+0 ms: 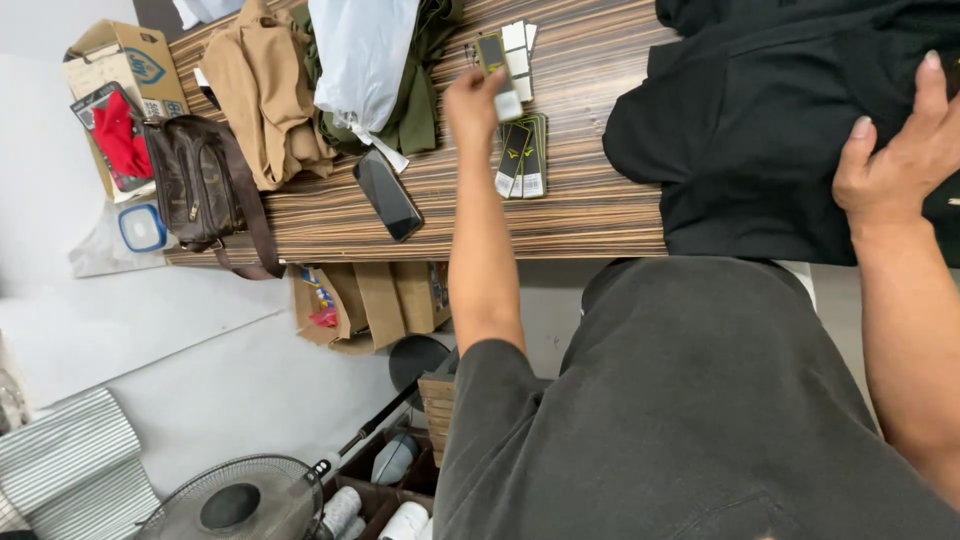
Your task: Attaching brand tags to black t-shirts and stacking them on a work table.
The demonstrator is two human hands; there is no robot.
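The right hand (890,160) lies flat on the black garment (760,130) at the table (590,215) edge, fingers spread, gripping nothing. Left of the garment, the left hand (472,105) pinches a tag (497,70) above the tag stack (522,158), seemingly mid-tagging. A phone (387,194) and folded clothes (265,90) lie farther left.

Black-and-white hang tags (522,158) lie mid-tabletop, more (515,50) toward the far edge – one pinched in the left hand (472,102). A dark phone (387,194) lies near the front edge; a cardboard box (120,60) stands off the left end.
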